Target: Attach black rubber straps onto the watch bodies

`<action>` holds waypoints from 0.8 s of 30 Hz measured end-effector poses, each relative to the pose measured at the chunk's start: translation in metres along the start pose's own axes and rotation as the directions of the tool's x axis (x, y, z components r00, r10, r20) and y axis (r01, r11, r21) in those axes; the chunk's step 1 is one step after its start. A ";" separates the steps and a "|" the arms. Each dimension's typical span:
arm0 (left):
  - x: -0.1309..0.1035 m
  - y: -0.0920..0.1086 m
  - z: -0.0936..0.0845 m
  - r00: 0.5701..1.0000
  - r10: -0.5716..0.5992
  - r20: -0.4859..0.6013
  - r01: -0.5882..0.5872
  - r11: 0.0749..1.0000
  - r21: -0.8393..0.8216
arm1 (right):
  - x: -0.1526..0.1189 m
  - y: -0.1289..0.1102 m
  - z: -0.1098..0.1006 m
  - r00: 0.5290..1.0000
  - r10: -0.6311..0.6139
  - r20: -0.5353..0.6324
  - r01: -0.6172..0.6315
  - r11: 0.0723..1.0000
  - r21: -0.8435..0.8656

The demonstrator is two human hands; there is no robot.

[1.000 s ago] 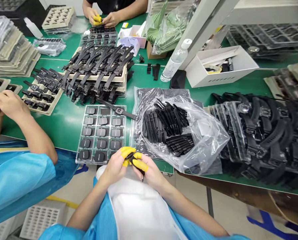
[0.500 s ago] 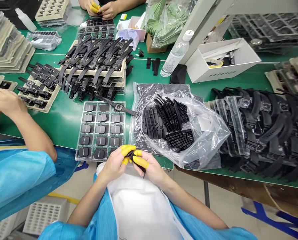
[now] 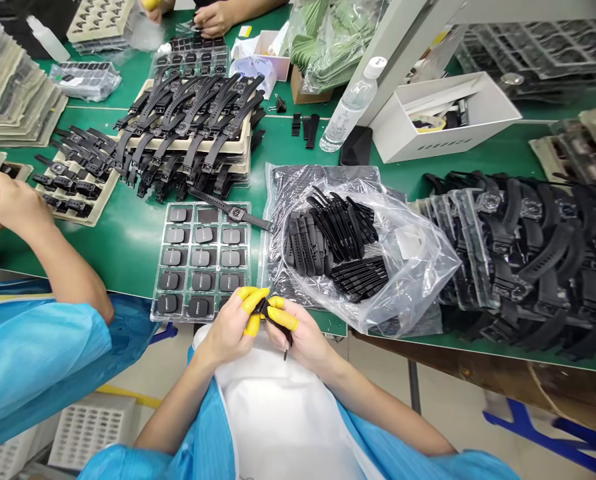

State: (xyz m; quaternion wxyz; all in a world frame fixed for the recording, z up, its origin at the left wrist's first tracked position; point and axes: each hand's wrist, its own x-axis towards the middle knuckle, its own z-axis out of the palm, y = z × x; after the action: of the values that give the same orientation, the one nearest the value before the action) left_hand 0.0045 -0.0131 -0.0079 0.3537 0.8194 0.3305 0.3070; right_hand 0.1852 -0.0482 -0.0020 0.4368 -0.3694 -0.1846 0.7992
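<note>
My left hand (image 3: 232, 331), yellow covers on its fingertips, pinches a small black piece, seemingly a watch case, mostly hidden by the fingers. Pressed up against that piece is a black watch strap (image 3: 281, 329), which my right hand (image 3: 304, 339) grips with yellow-covered fingers; its loose end hangs below them. Both hands are above my lap at the table's front edge. Left of them a clear tray (image 3: 187, 245) holds square black watch cases in rows. Across its back right corner lies a watch with straps (image 3: 237, 214). A plastic bag (image 3: 411, 280) of black straps lies to the right.
Strapped watches (image 3: 191, 120) lie on stacked trays behind the clear tray. A water bottle (image 3: 351, 110) and a white box (image 3: 443, 130) stand at the back. More watches on trays (image 3: 543, 260) fill the right side. Co-workers' hands (image 3: 15, 200) are at the left and far side.
My fingers have shifted slightly around the black piece, and more of it shows between them. Across the table, a co-worker's two hands have moved apart.
</note>
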 end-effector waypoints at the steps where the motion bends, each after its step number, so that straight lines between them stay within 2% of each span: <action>1: 0.000 0.001 -0.003 1.000 -0.002 0.030 0.004 0.999 -0.040 | -0.001 -0.001 0.001 1.000 0.008 -0.004 -0.008 1.000 -0.003; 4: 0.001 0.004 -0.011 0.997 -0.016 0.076 0.020 0.998 -0.056 | -0.002 -0.006 0.002 0.998 0.059 -0.003 -0.059 0.998 -0.037; 9: 0.003 0.006 -0.016 0.986 -0.031 0.165 0.007 0.989 0.145 | -0.003 -0.010 0.000 0.990 0.139 0.010 -0.138 0.989 -0.060; 11: 0.003 0.006 -0.018 0.978 -0.046 0.204 0.013 0.987 0.158 | -0.003 -0.010 0.000 0.989 0.149 0.007 -0.148 0.986 -0.079; 14: 0.003 0.004 -0.020 0.977 -0.048 0.209 0.026 0.994 0.106 | -0.004 -0.007 -0.001 0.990 0.140 0.014 -0.138 0.984 -0.115; 17: 0.000 0.000 -0.019 0.988 -0.013 0.155 0.018 0.999 -0.026 | -0.004 -0.005 -0.001 0.995 0.093 0.033 -0.086 0.984 -0.158; 19: -0.004 -0.003 -0.016 0.995 -0.041 0.090 0.050 0.994 -0.097 | -0.004 -0.005 -0.002 0.998 0.053 0.030 -0.047 0.987 -0.152; 22: -0.007 -0.005 -0.006 0.987 -0.141 -0.076 0.125 0.975 -0.182 | -0.002 -0.005 -0.001 0.999 -0.006 0.042 0.013 0.987 -0.158; 24: -0.007 -0.004 0.002 0.964 -0.168 -0.208 0.118 0.965 -0.236 | 0.001 -0.005 0.000 0.997 -0.025 0.077 0.040 0.980 -0.196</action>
State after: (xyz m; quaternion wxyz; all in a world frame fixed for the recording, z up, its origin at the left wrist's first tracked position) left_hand 0.0005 -0.0172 -0.0141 0.4242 0.7084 0.3910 0.4066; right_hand 0.1880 -0.0446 0.0006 0.4040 -0.3779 -0.2850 0.7828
